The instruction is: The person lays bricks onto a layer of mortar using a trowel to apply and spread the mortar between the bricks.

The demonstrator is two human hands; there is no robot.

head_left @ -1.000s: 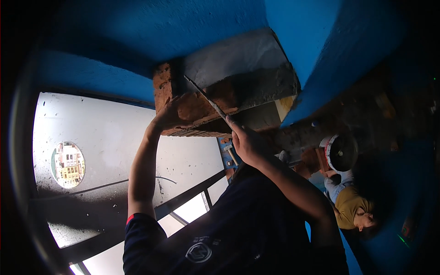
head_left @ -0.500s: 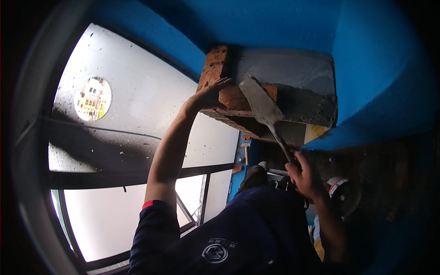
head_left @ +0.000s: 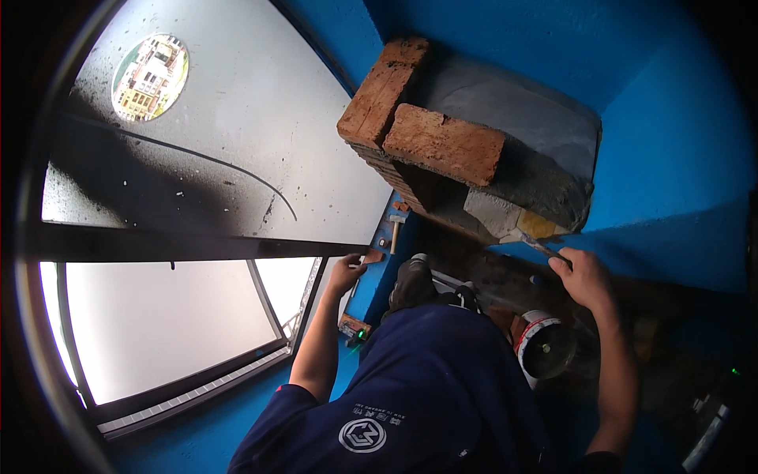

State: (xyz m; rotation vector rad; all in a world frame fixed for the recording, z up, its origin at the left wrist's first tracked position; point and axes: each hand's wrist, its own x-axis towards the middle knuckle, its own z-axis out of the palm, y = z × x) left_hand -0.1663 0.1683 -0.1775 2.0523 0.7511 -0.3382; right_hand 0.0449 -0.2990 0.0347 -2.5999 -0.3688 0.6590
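My right hand [head_left: 584, 278] grips the handle of a trowel [head_left: 493, 215], its pale grey blade below the overhanging brick and beside a yellow patch. My left hand [head_left: 346, 275] is at a small piece of brick [head_left: 373, 256] on the blue ledge by the window, its fingers closed at the near end. A reddish brick [head_left: 444, 144] lies along the front of the brickwork, with mortar to its right. Another brick [head_left: 379, 103] meets its left end at an angle.
A hammer [head_left: 394, 235] lies on the blue ledge [head_left: 365, 296] beside the window frame. A device with a green light [head_left: 355, 327] sits nearer me. Below is a round bucket [head_left: 546, 347]. Blue walls [head_left: 663, 158] enclose the grey slab [head_left: 505, 99].
My left hand has left the front brick and gone down to the brick piece on the ledge. My right hand has moved the trowel off the brick, down and right. The view has shifted.
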